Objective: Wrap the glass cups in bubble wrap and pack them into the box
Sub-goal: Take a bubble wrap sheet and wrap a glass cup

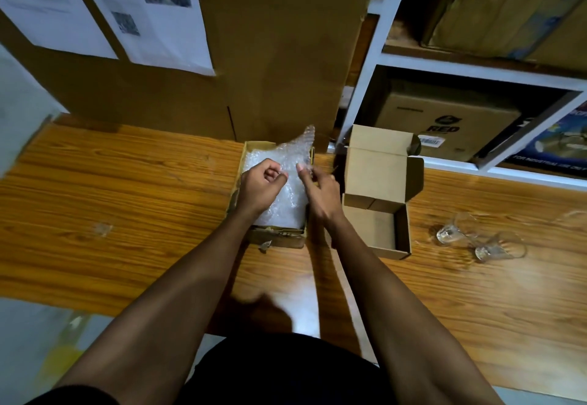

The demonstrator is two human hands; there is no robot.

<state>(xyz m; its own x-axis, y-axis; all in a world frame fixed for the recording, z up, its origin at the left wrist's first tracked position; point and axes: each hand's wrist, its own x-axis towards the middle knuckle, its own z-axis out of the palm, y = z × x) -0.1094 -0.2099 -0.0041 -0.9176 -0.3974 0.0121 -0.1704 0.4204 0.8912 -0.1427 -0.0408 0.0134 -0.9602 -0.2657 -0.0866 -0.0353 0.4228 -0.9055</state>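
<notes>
Nearest the camera are two bare forearms, running up from a dark garment at 6 o'clock toward the middle of the wooden table (127,182). The left hand (260,187) has its fingers curled in, seemingly pinching the top sheet of the bubble wrap (279,163). The right hand (319,190) reaches in from 3 o'clock with thumb and fingers closing on the same sheet; blur hides whether it has a firm hold. Both hands are over the shallow cardboard tray (273,236) that holds the wrap stack, a corner of which stands up at 12 o'clock.

Just to the 3 o'clock side of the tray sits the open packing box (378,214), lid flap tilted back, nothing visible inside. Farther out at 3 to 4 o'clock lie the glass cups (479,239), on their sides on bare wood, unwrapped and well apart from the hands.

Risks, as I judge them: cups on their sides can roll, and a jolt to the table or a sweep of the right arm toward them could send one off the edge. Pulling the wrap sharply could lift several sheets or drag the light tray. The tilted lid could catch a sleeveless arm passing across.

Count: two hands, one tray of wrap, one packing box, two cups as far as I can make out. Large cartons (279,55) stand behind at 12 o'clock.
</notes>
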